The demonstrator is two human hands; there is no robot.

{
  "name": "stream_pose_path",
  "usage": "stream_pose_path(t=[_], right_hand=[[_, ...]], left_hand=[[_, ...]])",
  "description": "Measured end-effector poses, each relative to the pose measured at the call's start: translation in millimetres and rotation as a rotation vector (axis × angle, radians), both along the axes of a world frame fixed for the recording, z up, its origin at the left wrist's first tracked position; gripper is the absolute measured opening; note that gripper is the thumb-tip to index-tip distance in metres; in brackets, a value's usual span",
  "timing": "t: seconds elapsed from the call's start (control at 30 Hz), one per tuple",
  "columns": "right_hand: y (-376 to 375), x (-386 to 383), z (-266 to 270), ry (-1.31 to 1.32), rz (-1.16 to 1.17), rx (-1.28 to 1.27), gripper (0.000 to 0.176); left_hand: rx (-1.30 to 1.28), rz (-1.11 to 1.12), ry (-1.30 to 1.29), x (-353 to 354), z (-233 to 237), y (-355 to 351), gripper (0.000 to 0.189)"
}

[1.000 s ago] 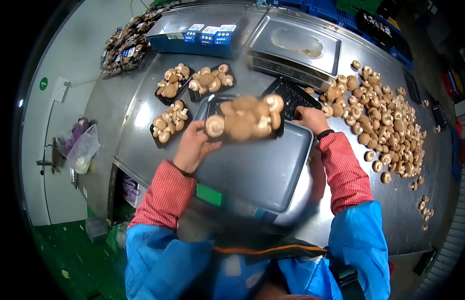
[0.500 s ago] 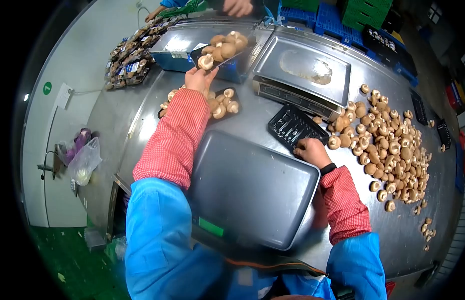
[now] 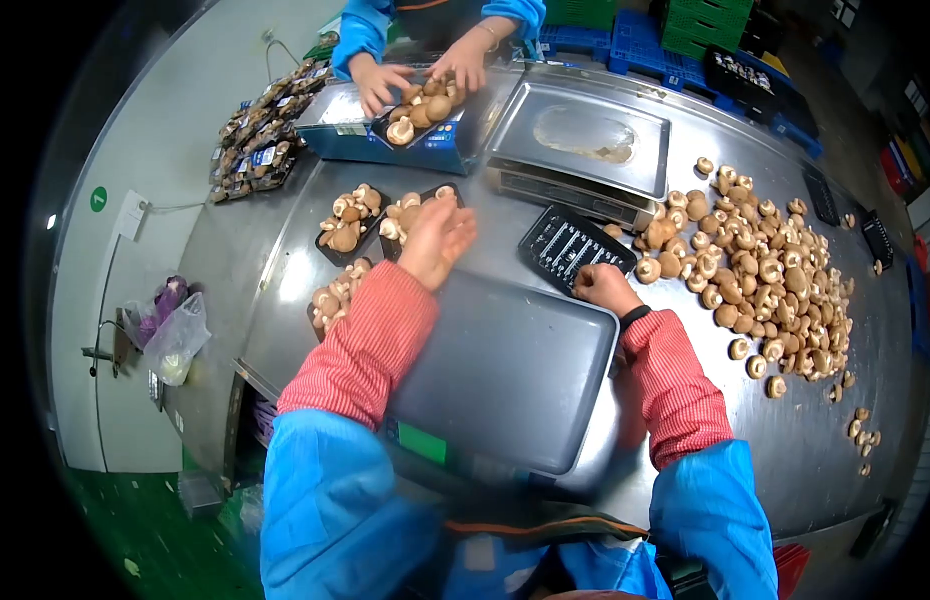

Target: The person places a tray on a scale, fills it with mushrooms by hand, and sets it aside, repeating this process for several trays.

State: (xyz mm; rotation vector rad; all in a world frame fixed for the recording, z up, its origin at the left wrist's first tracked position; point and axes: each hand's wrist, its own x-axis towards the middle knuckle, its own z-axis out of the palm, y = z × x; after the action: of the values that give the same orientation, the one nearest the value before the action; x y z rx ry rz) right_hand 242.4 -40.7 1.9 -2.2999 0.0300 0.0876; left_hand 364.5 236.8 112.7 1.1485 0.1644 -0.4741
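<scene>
My left hand [image 3: 440, 236] is empty with its fingers apart, hovering over a filled black tray of brown mushrooms [image 3: 410, 212]. My right hand [image 3: 603, 286] grips the near edge of an empty black ribbed tray [image 3: 563, 243], which lies between the grey weighing platform [image 3: 505, 370] in front of me and the mushroom pile [image 3: 765, 265]. At the far side, a co-worker's two hands [image 3: 463, 62] hold another filled mushroom tray [image 3: 420, 104] on a blue box [image 3: 385, 145].
Two more filled trays [image 3: 345, 222] [image 3: 333, 295] lie left of my left hand. A steel scale [image 3: 585, 140] stands at the back. Wrapped packs [image 3: 255, 150] are stacked at the far left. Loose mushrooms [image 3: 861, 440] are scattered near the table's right edge. Blue crates stand beyond.
My left hand carried a filled tray from the platform to the blue box, where the co-worker took it. It has come back empty. My right hand stayed on the empty tray.
</scene>
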Motion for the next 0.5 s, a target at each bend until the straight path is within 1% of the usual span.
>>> stream_pose_path(t=[0.1, 0.17, 0.2, 0.27, 0.33, 0.37, 0.4, 0.43, 0.5], right_hand=[[4, 0, 6, -0.075, 0.016, -0.068, 0.007], [5, -1, 7, -0.119, -0.042, -0.113, 0.007], [5, -2, 9, -0.141, -0.073, -0.135, 0.008], [4, -11, 10, -0.329, -0.176, -0.103, 0.006], [6, -27, 42, -0.519, -0.274, -0.081, 0.009], [6, -42, 60, -0.546, -0.33, -0.056, 0.011], [7, -60, 82, -0.588, -0.335, -0.112, 0.011], [9, -78, 93, -0.668, -0.309, -0.138, 0.012], [17, -118, 106, -0.799, -0.222, -0.162, 0.016]], left_hand=[[0.008, -0.068, -0.042, -36, 14, 10, 0.028], [0.023, -0.081, -0.037, -57, 20, 13, 0.03], [0.015, -0.131, -0.057, -68, 24, 13, 0.031], [-0.001, -0.233, -0.093, -88, 29, 12, 0.032], [-0.024, -0.36, -0.102, -105, 30, 8, 0.038], [-0.061, -0.416, -0.085, -116, 35, 2, 0.041], [-0.1, -0.476, -0.067, -126, 37, -6, 0.043], [-0.1, -0.517, -0.082, -135, 36, -16, 0.049], [-0.082, -0.498, -0.069, -154, 37, -42, 0.051]])
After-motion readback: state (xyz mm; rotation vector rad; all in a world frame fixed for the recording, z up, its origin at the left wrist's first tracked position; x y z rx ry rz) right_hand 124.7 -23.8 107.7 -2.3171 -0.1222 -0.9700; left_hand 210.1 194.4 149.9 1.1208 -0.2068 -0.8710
